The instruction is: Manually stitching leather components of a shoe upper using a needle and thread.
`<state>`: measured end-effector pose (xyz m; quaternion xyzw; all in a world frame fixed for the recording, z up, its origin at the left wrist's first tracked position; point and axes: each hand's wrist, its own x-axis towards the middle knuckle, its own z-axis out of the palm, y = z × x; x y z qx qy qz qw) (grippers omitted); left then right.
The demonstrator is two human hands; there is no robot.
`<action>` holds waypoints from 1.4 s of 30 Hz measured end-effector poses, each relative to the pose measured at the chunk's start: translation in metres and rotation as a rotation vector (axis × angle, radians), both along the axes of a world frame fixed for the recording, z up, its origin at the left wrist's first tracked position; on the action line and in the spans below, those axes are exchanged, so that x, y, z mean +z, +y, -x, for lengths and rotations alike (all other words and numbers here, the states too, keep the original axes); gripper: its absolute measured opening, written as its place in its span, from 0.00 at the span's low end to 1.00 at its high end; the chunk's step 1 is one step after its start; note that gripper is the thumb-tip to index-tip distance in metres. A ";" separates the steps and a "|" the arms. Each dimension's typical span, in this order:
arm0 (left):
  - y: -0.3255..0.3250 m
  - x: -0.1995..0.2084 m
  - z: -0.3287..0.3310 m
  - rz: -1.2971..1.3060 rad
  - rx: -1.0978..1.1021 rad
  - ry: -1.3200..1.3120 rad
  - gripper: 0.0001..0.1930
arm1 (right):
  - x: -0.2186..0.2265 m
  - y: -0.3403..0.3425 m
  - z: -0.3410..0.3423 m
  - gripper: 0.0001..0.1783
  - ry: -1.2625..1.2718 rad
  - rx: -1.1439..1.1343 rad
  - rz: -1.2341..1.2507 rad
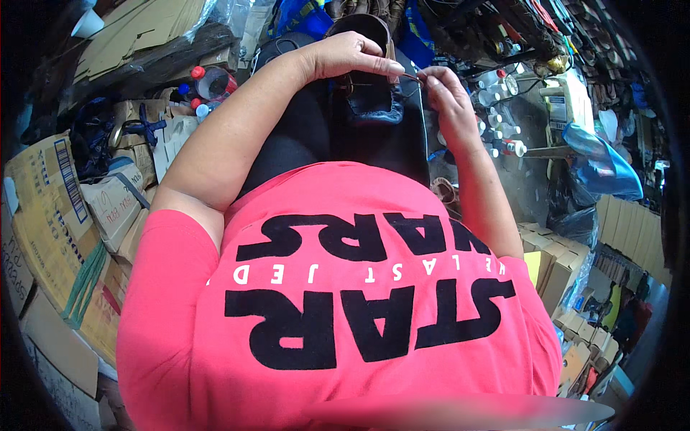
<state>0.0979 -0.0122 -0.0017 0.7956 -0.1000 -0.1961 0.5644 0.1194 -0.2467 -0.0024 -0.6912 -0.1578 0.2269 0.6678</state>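
A dark leather shoe [373, 100], brown and black, rests on my lap between my thighs. Across its upper part lies my left hand [352, 56], its fingers curled over the leather edge and its thumb side pointing to the right. Just right of the shoe, my right hand [447, 97] is closed in a pinch on a thin brown lace [411, 76]. That lace runs from the fingertips of my left hand to those of my right. A loop of thin dark cord hangs below it. The palm side of my left hand is hidden.
Plastic bottles with red caps [214, 84] stand on the left, near stacked cardboard boxes [54, 201]. Several small bottles [494, 118] stand right of my right hand. A blue plastic bag [604, 164] and rows of cardboard boxes [550, 266] lie farther right.
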 end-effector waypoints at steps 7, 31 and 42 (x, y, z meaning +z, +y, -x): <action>0.002 -0.013 -0.002 0.119 -0.015 0.005 0.18 | 0.009 -0.009 0.005 0.09 -0.513 0.158 0.448; -0.022 0.021 -0.034 -0.420 -0.279 -0.294 0.16 | 0.021 -0.015 -0.010 0.10 -0.434 0.318 0.578; -0.039 0.026 -0.045 -0.417 -0.335 -0.187 0.18 | -0.018 -0.036 -0.036 0.10 -0.073 0.323 0.260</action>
